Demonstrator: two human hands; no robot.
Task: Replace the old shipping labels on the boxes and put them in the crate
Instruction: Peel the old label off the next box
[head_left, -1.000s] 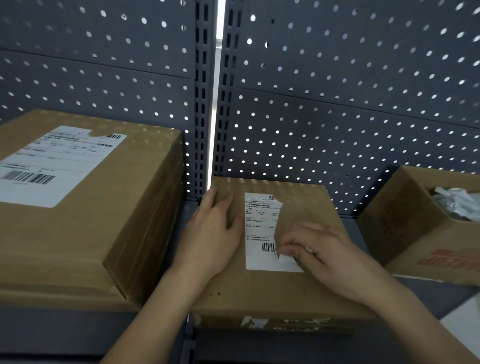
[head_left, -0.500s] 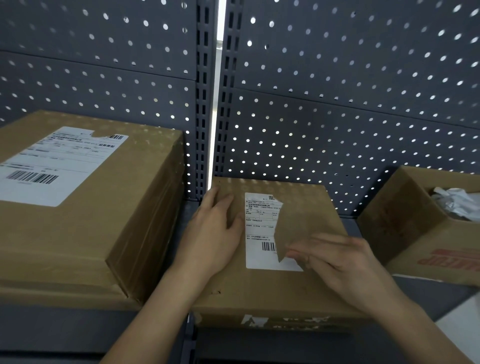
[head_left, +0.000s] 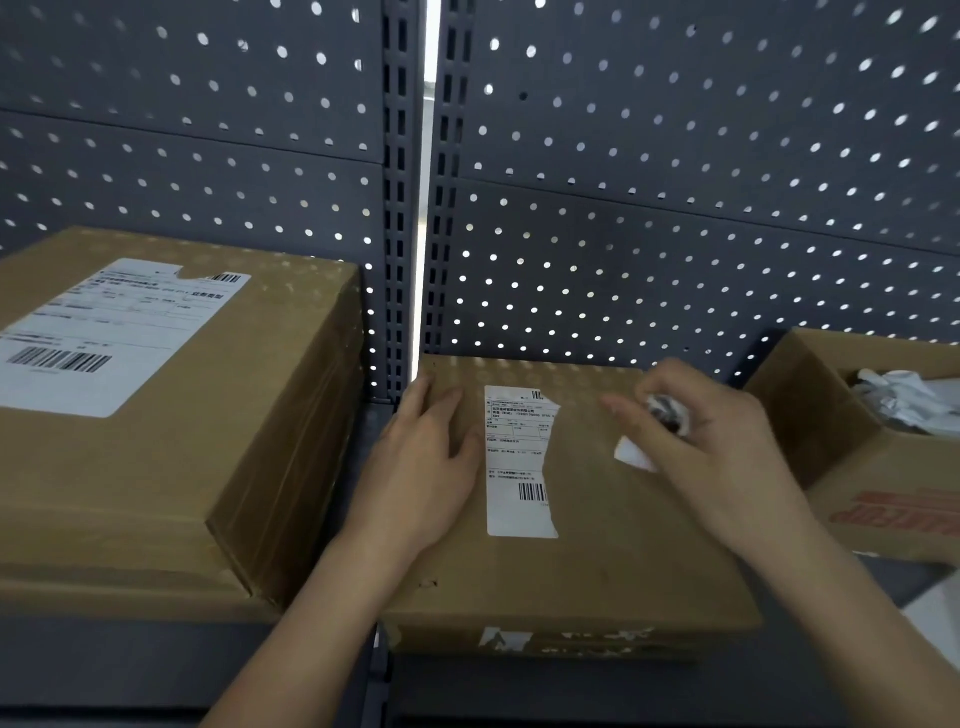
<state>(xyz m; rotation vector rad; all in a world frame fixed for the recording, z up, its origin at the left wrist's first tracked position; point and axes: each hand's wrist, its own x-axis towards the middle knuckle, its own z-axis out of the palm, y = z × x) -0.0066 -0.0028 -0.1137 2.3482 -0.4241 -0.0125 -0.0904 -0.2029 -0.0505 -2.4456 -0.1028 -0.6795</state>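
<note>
Box (head_left: 623, 545) was pinned by flat-fingered L hand (head_left: 426, 467); label scrap (head_left: 634, 456) was pinched in R hand (head_left: 727, 457). Stuck strip (head_left: 517, 462) prob. could be shredded if yanked.

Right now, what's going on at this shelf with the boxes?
A person is peeling the old shipping label off the small box in the middle. The left hand rests flat on its lid, beside the label. The right hand pinches a crumpled torn piece above the lid's right side. A ragged strip of the label is on the lid, not yet removed. The large box to the left has a white label on top; the open box to the right holds crumpled paper.
</note>
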